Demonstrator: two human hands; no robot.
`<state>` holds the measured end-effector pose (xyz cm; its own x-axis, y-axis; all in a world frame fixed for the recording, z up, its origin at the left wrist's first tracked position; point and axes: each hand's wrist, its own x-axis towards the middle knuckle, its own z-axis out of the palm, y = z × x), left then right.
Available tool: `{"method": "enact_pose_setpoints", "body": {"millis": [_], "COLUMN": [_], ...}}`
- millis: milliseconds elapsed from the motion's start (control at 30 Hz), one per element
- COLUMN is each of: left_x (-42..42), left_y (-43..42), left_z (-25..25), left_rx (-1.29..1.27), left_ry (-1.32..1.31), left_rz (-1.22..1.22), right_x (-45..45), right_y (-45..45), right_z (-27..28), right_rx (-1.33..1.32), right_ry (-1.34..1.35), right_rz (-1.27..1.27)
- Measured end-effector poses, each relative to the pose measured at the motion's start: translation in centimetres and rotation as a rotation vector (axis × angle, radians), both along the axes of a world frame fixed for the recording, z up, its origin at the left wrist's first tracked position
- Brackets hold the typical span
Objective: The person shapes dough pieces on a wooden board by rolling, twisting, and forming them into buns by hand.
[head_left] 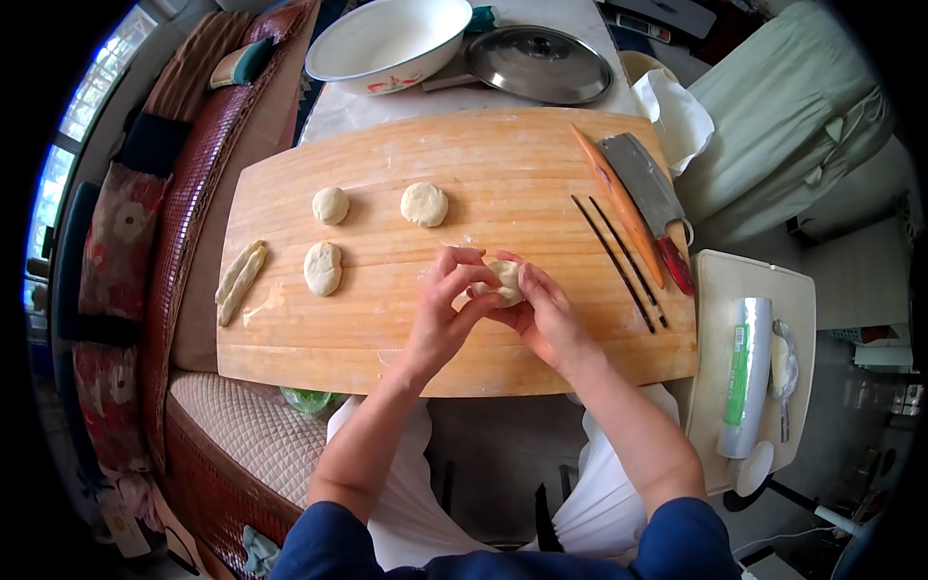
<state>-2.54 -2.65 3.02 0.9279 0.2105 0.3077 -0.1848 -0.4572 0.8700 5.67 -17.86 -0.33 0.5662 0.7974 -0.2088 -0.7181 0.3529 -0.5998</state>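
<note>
A home, by the look of it a living room doing kitchen duty. Well left of the fingers (452,284) runs a sofa (205,159) with flowered cushions (121,240), a bright window (104,85) behind it; nearer, below left, lies a quilted seat pad (249,425). Beyond the fingers, a flower-painted basin (372,79) and a pan lid (537,64) sit on the desk (362,118); to their right, a cleaver (641,179).

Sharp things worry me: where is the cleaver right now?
In the head view, the cleaver lies at the right side of the wooden board, just right of the tapered rolling pin.
</note>
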Motion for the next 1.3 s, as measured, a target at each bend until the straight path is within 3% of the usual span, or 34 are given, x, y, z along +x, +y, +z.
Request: {"method": "enact_pose_setpoints", "body": {"millis": [33,300,367,500,700,900,1000,1100,1200,1300], "left_x": [0.1,0.0,-0.1,-0.1,-0.3,0.1,0.1,-0.1,-0.3,-0.3], "left_y": [-0.2,1.9,2.1,2.1,0.7,0.6,1.0,1.0,1.0,1.2], "left_z": [0.8,0.4,0.5,1.0,1.4,1.1,1.4,1.3,1.4,1.5], "left_rx": [0.12,-0.071,-0.151,-0.039,0.039,0.155,0.208,0.076,-0.019,-0.014], "left_ry": [0.004,0.056,0.06,0.007,-0.035,-0.123,-0.097,-0.008,0.003,-0.032], "left_rz": [-0.036,-0.172,-0.138,-0.169,-0.165,-0.143,-0.118,-0.112,-0.091,-0.085], "right_x": [0.1,1.3,1.4,1.2,0.7,0.4,0.6,0.7,0.9,0.8], "right_y": [-0.3,-0.9,-0.9,-0.7,-0.1,-0.3,-0.1,-0.3,-0.6,-0.5], "right_z": [-0.3,0.5,0.4,0.5,0.8,1.7,0.3,0.7,1.2,1.0], "right_rx": [-0.034,-0.039,-0.059,-0.188,-0.393,-0.585,-0.38,-0.129,-0.066,-0.133], "right_ry": [-0.002,0.054,-0.056,-0.256,-0.551,-0.879,-0.699,-0.312,-0.226,-0.367], "right_rz": [-0.003,0.047,0.068,0.04,-0.187,-0.065,0.067,0.19,0.249,0.261]}}
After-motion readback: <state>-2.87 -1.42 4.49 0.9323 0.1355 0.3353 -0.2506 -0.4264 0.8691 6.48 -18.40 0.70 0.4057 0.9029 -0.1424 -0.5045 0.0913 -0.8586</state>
